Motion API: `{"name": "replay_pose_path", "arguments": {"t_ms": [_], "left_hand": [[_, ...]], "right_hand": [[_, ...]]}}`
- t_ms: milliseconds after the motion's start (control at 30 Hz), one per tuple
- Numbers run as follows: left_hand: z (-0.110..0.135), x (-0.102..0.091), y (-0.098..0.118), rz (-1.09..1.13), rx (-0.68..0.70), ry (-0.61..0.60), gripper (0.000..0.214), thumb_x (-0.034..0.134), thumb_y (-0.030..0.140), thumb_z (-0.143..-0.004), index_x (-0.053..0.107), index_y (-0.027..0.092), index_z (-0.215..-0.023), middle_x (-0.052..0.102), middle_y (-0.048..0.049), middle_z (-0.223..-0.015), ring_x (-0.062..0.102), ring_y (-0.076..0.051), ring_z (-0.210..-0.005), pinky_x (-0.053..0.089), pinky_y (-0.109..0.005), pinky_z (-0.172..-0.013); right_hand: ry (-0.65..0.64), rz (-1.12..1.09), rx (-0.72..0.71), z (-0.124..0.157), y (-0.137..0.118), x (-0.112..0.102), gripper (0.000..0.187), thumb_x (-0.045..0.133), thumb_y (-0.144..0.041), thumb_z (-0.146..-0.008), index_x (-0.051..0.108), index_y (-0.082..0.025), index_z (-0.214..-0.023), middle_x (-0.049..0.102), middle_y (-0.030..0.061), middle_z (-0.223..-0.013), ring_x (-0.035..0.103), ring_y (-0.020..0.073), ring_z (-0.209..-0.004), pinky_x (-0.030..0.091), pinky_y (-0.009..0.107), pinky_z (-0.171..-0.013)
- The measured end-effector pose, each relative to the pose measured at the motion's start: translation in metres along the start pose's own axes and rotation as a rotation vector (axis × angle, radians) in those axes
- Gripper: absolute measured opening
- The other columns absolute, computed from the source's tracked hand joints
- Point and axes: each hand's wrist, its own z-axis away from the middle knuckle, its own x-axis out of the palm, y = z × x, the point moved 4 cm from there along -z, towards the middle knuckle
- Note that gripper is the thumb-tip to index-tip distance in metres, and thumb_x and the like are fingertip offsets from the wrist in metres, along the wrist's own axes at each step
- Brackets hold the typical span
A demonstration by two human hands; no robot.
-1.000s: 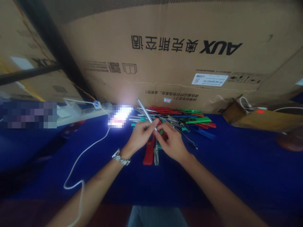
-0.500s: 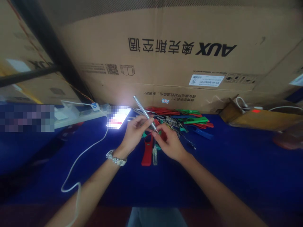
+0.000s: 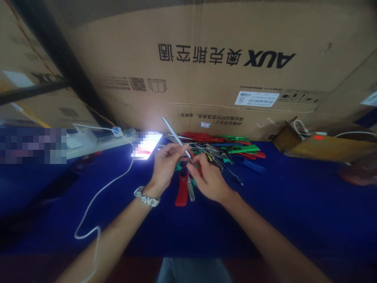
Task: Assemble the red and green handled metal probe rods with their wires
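We pinch a slim silver rod (image 3: pixel 175 136) between the thumb and fingers of our left hand (image 3: pixel 165 165), its far end tilted up to the left. Our right hand (image 3: pixel 212 181) closes its thumb and fingertips on the rod's thin near tip. Just below our hands, a red tool (image 3: pixel 182 190) lies beside a clear handle (image 3: pixel 191 190) on the blue cloth (image 3: pixel 188 232). Beyond them spreads a tool pile (image 3: pixel 246 149); to the left glows a phone (image 3: pixel 151 143) near a white cable (image 3: pixel 93 204).
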Motion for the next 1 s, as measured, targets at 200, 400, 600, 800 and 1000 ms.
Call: {"name": "replay_pose_path", "arguments": {"t_ms": [200,400,600,800,1000], "left_hand": [[-0.002,-0.001,-0.003,-0.048,0.024,0.051,0.029,0.086,0.035,-0.066,0.070,0.014,-0.079,0.077,-0.0055,-0.080,0.071,-0.014,-0.070,0.057,-0.024,-0.062],[-0.001,0.000,-0.008,0.001,-0.001,0.049,0.032,0.088,0.036,-0.063,0.072,0.013,-0.079,0.076,-0.0047,-0.076,0.069,-0.012,-0.064,0.058,-0.024,-0.063],[0.003,0.004,-0.011,0.075,-0.027,0.069,0.033,0.091,0.036,-0.057,0.072,0.013,-0.071,0.073,-0.0014,-0.069,0.065,-0.009,-0.059,0.056,-0.019,-0.062],[0.004,0.004,-0.011,0.090,-0.058,0.047,0.030,0.090,0.035,-0.061,0.072,0.013,-0.070,0.073,-0.0013,-0.070,0.066,-0.008,-0.061,0.056,-0.018,-0.063],[0.005,0.005,-0.008,0.123,-0.127,-0.045,0.027,0.088,0.033,-0.064,0.071,0.014,-0.070,0.075,-0.0032,-0.073,0.068,-0.010,-0.064,0.056,-0.021,-0.066]], "right_hand": [[0.009,0.045,0.037,-0.003,0.002,0.000,0.017,0.032,-0.039,-0.103,0.039,-0.024,-0.098,0.066,0.0000,-0.079,0.065,0.0189,-0.063,0.041,0.029,-0.060],[0.086,-0.097,0.099,-0.003,0.013,0.004,0.016,0.038,-0.039,-0.101,0.041,-0.024,-0.106,0.068,-0.0027,-0.074,0.066,0.0178,-0.063,0.044,0.028,-0.061],[0.140,-0.141,0.110,-0.005,0.015,0.003,0.025,0.044,-0.043,-0.100,0.059,-0.023,-0.104,0.070,-0.0015,-0.071,0.063,0.0148,-0.059,0.043,0.025,-0.059],[0.110,-0.322,0.099,-0.008,0.016,0.004,0.041,0.049,-0.052,-0.097,0.060,-0.020,-0.074,0.065,-0.0015,-0.061,0.055,0.0102,-0.048,0.039,0.022,-0.049],[0.055,-0.564,0.080,-0.012,0.021,0.006,0.044,0.056,-0.056,-0.092,0.058,-0.020,-0.068,0.063,-0.0016,-0.058,0.056,0.0101,-0.051,0.047,0.022,-0.053]]}}
